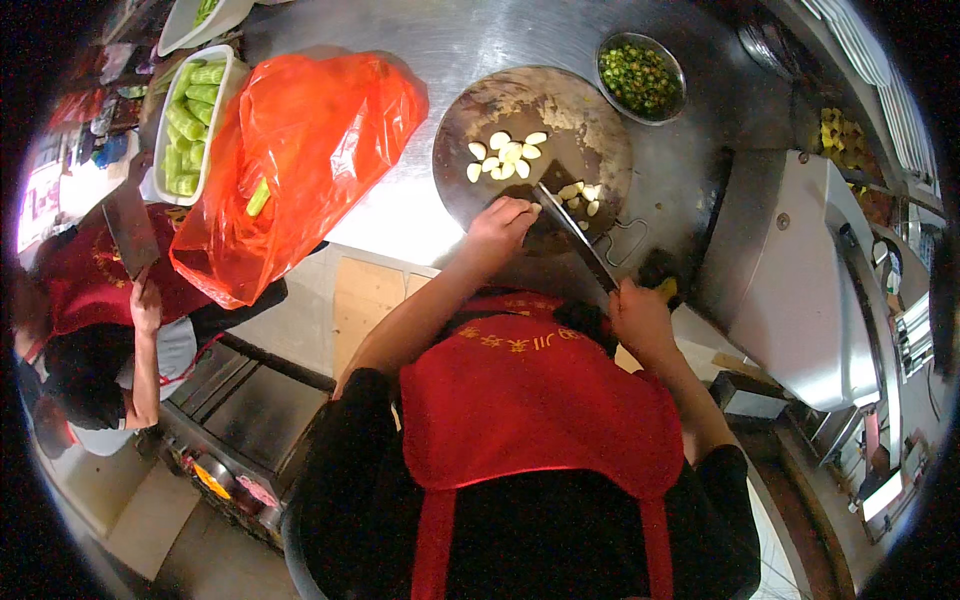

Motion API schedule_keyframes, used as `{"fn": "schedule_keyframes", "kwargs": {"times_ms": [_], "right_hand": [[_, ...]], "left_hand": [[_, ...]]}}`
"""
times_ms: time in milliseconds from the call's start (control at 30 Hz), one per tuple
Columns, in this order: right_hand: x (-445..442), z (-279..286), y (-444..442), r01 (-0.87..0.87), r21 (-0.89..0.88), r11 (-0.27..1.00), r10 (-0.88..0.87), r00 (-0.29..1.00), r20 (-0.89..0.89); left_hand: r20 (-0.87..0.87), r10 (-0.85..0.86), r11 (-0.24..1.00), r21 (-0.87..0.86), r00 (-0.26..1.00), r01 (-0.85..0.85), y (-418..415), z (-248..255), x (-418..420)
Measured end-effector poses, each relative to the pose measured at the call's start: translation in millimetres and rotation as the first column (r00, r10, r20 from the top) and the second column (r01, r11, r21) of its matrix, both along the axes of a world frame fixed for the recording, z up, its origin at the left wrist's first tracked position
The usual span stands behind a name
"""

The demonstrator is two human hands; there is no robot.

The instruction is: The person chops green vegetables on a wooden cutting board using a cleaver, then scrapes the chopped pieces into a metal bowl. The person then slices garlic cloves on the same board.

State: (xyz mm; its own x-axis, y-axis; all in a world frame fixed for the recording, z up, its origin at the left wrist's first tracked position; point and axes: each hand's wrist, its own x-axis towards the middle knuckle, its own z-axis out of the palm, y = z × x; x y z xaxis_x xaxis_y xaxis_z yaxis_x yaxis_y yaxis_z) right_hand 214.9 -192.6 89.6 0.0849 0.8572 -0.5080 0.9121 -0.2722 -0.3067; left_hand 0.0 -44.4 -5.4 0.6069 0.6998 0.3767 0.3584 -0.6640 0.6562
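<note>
My right hand [642, 318] grips the handle of a cleaver [576, 234], whose blade slants up and left over a round chopping block [480, 97]. On the near side of the block, my left hand [498, 231] pinches a small garlic clove [535, 208] in its fingertips, just left of the blade. A cluster of peeled garlic cloves [510, 152] lies on the block beyond my left hand. Right of the blade are several smaller pieces of garlic [589, 193]. The cleaver's edge against the block is hard to make out.
A metal bowl of chopped green vegetables [642, 79] stands behind the block. To the left are a red plastic bag [315, 142] and a white tub [160, 161] of peeled green vegetables. A co-worker's hand [145, 304] holds another cleaver [132, 229]. Steel equipment [780, 277] stands at right.
</note>
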Motion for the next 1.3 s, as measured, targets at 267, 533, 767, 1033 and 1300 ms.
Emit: {"fn": "schedule_keyframes", "kwargs": {"times_ms": [267,533,767,1033,1300], "right_hand": [[-8.6,18.1,2.8,0.012,-0.107,0.994,-0.011,1.000,0.007],[-9.2,10.1,12.1,0.030,-0.091,0.995,-0.032,0.999,-0.030],[-9.0,10.0,8.3,0.045,-0.112,0.993,-0.052,0.997,-0.063],[2.2,-19.4,11.5,0.019,0.074,0.997,-0.010,0.992,-0.128],[0.6,16.5,12.1,-0.035,-0.005,0.999,0.035,0.995,-0.096]], "left_hand": [[-0.042,-0.059,0.998,0.027,0.997,0.060,1.6,1.4,-3.0],[0.012,-0.024,0.999,0.035,1.000,0.023,0.1,1.8,-0.5],[-0.021,-0.030,0.998,0.055,0.999,0.031,-1.0,-4.6,-1.1],[0.060,-0.001,0.999,0.044,0.998,-0.002,-0.9,-1.6,0.4],[-0.001,0.345,0.936,0.078,0.939,-0.344,27.0,7.8,-25.4]]}}
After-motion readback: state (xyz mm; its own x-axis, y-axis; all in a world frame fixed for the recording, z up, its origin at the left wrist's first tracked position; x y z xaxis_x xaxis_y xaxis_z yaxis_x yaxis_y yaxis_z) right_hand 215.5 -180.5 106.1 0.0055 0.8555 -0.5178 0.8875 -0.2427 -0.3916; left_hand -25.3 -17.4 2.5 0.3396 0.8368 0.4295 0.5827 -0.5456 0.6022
